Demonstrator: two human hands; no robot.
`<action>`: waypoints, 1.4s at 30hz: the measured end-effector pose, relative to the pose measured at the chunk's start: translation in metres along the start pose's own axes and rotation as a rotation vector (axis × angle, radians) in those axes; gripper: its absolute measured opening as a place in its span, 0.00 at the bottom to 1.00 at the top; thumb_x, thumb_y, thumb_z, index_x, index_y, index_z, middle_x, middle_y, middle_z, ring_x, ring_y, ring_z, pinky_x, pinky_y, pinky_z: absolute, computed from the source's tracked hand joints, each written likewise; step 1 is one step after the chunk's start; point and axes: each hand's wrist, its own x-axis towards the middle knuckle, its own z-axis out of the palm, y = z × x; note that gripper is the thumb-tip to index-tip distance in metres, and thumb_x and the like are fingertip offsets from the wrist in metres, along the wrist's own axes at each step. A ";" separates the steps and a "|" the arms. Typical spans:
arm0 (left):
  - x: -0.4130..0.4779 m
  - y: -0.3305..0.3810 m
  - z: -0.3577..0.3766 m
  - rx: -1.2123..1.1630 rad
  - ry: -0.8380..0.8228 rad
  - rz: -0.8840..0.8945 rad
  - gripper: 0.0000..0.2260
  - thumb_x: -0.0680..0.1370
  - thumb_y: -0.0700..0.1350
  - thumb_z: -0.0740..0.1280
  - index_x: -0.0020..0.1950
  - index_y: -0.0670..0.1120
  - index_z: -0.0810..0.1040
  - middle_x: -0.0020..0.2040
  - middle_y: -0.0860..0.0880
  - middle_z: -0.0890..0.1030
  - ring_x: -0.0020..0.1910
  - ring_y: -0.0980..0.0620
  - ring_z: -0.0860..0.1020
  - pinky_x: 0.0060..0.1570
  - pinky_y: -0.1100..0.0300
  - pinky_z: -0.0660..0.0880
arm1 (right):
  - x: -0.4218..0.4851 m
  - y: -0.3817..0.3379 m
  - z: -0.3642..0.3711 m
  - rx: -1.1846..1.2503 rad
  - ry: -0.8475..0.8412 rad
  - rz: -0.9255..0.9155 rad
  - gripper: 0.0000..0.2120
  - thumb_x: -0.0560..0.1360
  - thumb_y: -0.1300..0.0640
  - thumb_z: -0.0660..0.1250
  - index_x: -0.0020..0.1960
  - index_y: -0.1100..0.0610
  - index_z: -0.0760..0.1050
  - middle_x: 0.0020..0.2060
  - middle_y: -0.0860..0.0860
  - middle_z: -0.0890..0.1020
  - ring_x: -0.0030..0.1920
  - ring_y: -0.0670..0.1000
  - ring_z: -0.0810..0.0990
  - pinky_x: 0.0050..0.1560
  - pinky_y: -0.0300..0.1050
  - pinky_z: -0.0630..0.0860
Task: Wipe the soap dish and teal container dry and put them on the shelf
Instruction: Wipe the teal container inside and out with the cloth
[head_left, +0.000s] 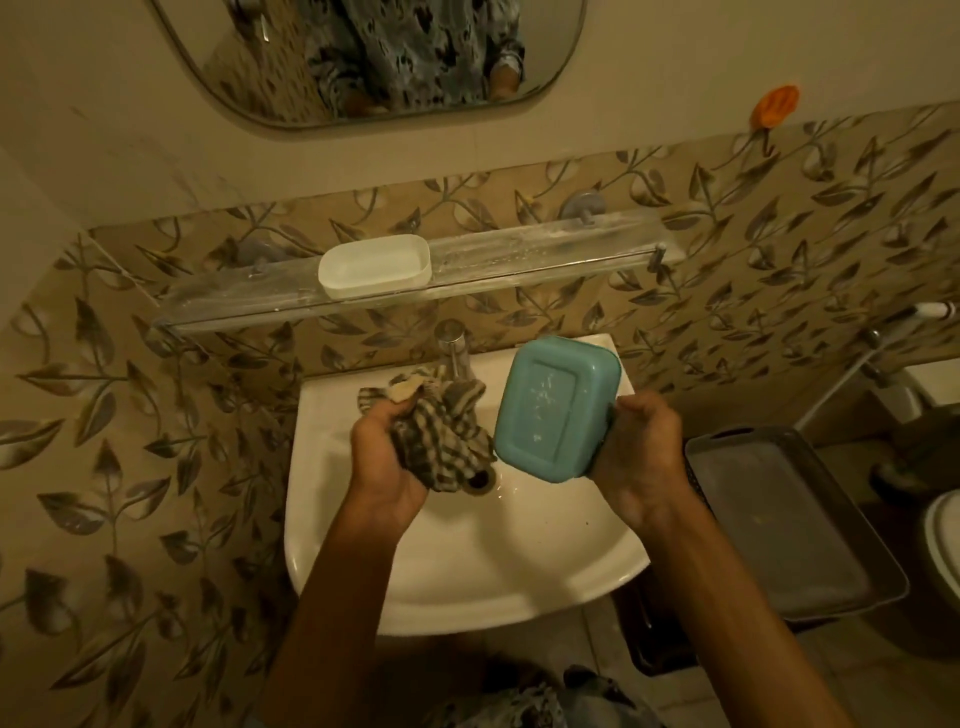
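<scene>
Now two hands work above one white sink (395, 561), one with a cloth, one with a teal container.

Nearest, over the sink bowl, the left hand (387, 457) is closed in a grip around one bunched checked cloth (441, 431), which hangs just above the sink's drain. Beside it, over the sink's right half, the right hand (641, 452) grips one teal container (556, 410) by its right edge, bottom turned toward the camera, with pale flecks on it. No brand, label or writing can be read on it. Right of the sink lies one grey tray (779, 525). Behind the sink stands one chrome tap (454, 345). Above the tap, one clear shelf (545, 249) on the leaf-patterned wall carries one white soap dish (374, 265), left of the shelf's middle. Higher still hangs one mirror (363, 57).
</scene>
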 end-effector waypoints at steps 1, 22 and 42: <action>-0.002 0.005 -0.006 -0.047 -0.030 0.007 0.17 0.74 0.45 0.56 0.51 0.39 0.82 0.48 0.41 0.85 0.47 0.45 0.84 0.45 0.52 0.79 | 0.000 -0.002 -0.004 -0.004 -0.014 0.010 0.19 0.76 0.55 0.51 0.60 0.60 0.73 0.54 0.60 0.76 0.55 0.61 0.76 0.51 0.55 0.72; -0.030 0.036 0.032 0.801 -0.029 0.905 0.13 0.67 0.54 0.76 0.49 0.56 0.80 0.45 0.56 0.85 0.42 0.55 0.84 0.36 0.64 0.80 | 0.002 -0.009 -0.014 -0.105 -0.412 -0.158 0.18 0.78 0.55 0.59 0.66 0.58 0.72 0.57 0.59 0.81 0.55 0.57 0.81 0.47 0.50 0.81; -0.016 -0.028 0.063 1.453 -0.377 0.851 0.21 0.79 0.56 0.57 0.73 0.59 0.62 0.77 0.59 0.56 0.76 0.61 0.48 0.73 0.39 0.50 | 0.001 0.025 -0.013 0.303 -0.303 -0.082 0.15 0.77 0.53 0.60 0.58 0.57 0.80 0.53 0.59 0.83 0.50 0.57 0.83 0.43 0.50 0.82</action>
